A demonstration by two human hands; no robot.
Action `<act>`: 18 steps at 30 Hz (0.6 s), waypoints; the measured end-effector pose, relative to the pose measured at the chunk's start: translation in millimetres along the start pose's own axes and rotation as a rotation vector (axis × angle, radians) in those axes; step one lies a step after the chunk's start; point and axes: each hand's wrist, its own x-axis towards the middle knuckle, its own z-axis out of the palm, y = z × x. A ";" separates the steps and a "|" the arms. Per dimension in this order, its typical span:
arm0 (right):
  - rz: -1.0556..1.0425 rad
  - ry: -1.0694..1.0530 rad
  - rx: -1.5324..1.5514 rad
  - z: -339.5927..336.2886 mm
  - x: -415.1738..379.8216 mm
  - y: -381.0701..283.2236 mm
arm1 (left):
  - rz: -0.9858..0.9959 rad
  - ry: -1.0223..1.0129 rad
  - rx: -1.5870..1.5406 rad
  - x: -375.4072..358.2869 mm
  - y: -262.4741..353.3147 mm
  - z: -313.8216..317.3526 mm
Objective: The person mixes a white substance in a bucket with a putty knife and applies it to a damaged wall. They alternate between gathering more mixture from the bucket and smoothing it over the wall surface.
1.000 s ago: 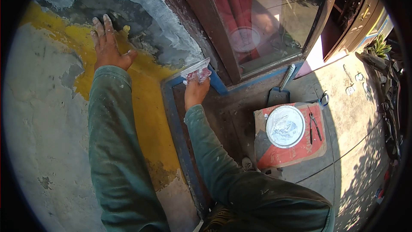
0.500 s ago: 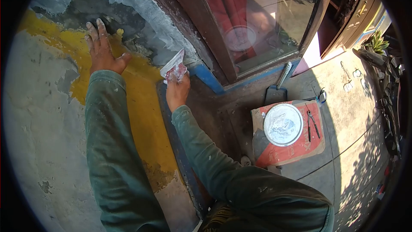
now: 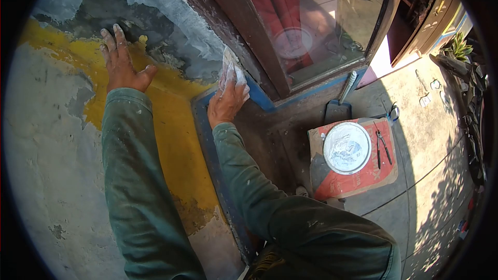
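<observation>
Green sleeves (image 3: pixel 155 197) nearest the camera, both reaching up toward the wall (image 3: pixel 46 140). Right hand (image 3: pixel 226 101) closed around a putty knife (image 3: pixel 231 70), fingers wrapped over the handle, blade white with filler and pressed against the grey patch (image 3: pixel 155 26) right at the window frame (image 3: pixel 228 15). Blade sticking up and slightly left from the fist, long axis roughly along the frame's edge; flat side apparently on the wall, exact angle hard to tell. Left hand (image 3: pixel 122 65) spread flat, palm on the wall, fingertips at the border of yellow paint (image 3: pixel 176 119) and grey patch, well left of the knife. Holding nothing. Right hand clearly nearer the frame; grey patch lying between the two hands and above them. Blue trim (image 3: pixel 207 140) running down from under the right wrist. Further off on the floor (image 3: pixel 430 140): red bag (image 3: pixel 363 176) laid flat, round pan of white filler (image 3: pixel 346 148) on top, pliers (image 3: pixel 381 148) beside the pan on the bag's right edge. Dark dustpan (image 3: pixel 338 109) just behind the bag, against the wall base under the window.
</observation>
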 end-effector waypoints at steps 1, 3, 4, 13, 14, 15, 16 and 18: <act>0.016 0.009 -0.044 4.6 0.0 0.5 | -0.003 -0.001 -0.009 -0.1 0.2 -0.5; 0.035 0.015 -0.047 12.3 1.4 5.4 | 0.012 0.010 -0.011 -0.3 -0.2 0.5; 0.050 0.021 -0.055 17.2 0.9 8.1 | 0.025 0.022 -0.019 -1.0 -0.9 1.3; 0.038 0.023 0.070 52.9 -9.0 8.4 | 0.036 0.033 0.015 0.1 -8.8 7.8; 0.034 0.033 0.065 49.7 -6.9 8.3 | 0.041 0.037 0.005 0.2 -7.1 9.0; 0.031 0.009 0.093 46.3 -6.9 6.3 | 0.033 0.040 0.009 -0.2 -6.3 9.3; 0.027 -0.013 0.122 43.5 -8.4 4.4 | 0.028 0.043 0.011 -0.2 -5.3 9.7; 0.005 -0.067 0.193 41.1 -23.0 -6.3 | 0.065 0.057 -0.002 1.5 -10.0 11.2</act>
